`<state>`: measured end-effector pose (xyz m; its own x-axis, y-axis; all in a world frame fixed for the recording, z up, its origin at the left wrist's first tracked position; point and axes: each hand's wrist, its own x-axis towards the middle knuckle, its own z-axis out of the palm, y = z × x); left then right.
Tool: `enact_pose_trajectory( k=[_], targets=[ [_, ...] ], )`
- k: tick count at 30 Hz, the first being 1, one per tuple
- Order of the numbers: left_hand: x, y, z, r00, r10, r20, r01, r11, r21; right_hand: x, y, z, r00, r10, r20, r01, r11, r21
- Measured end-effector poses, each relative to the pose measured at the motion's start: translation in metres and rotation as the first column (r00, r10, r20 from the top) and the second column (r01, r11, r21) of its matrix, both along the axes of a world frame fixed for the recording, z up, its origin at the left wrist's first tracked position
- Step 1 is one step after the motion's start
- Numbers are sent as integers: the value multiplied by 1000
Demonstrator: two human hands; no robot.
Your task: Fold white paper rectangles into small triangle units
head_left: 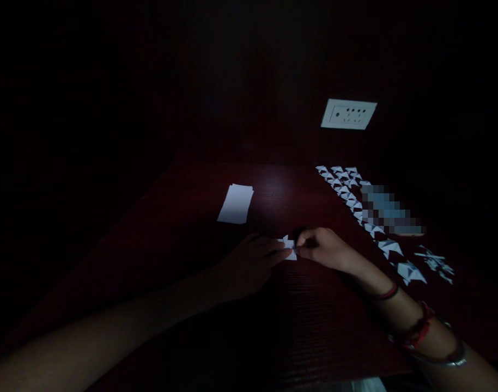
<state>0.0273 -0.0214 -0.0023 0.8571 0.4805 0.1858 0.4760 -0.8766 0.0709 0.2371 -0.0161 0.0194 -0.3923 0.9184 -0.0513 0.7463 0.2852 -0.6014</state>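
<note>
A small white folded paper (pixel 290 246) lies on the dark red table in front of me, one pointed flap sticking up. My left hand (pixel 255 261) reaches in from the left, dim in shadow, with its fingertips holding the paper down. At the paper's right edge, my right hand (pixel 325 247) is closed in a pinch, thumb and forefinger touching the edge; the exact grip is too small to see. Beyond my left hand lies a stack of white paper sheets (pixel 236 204).
Several folded white paper pieces (pixel 347 196) run in rows along the table's right side. A pixelated phone-like object (pixel 392 212) lies beside them, near some paper scraps (pixel 435 262). A white wall socket (pixel 349 114) is behind. The surroundings are very dark.
</note>
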Motion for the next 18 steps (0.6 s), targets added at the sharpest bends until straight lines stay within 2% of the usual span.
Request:
enact_pose_trajectory(
  k=[10,18],
  targets=[
    [1,2,-2,1000,-28,11,28,1000,5,-1,1,0,999,-38,15,38,999,-12],
    [2,2,3,1000,-27,5,28,999,-21,1,3,1,999,-41,-18,40,998,-49]
  ],
)
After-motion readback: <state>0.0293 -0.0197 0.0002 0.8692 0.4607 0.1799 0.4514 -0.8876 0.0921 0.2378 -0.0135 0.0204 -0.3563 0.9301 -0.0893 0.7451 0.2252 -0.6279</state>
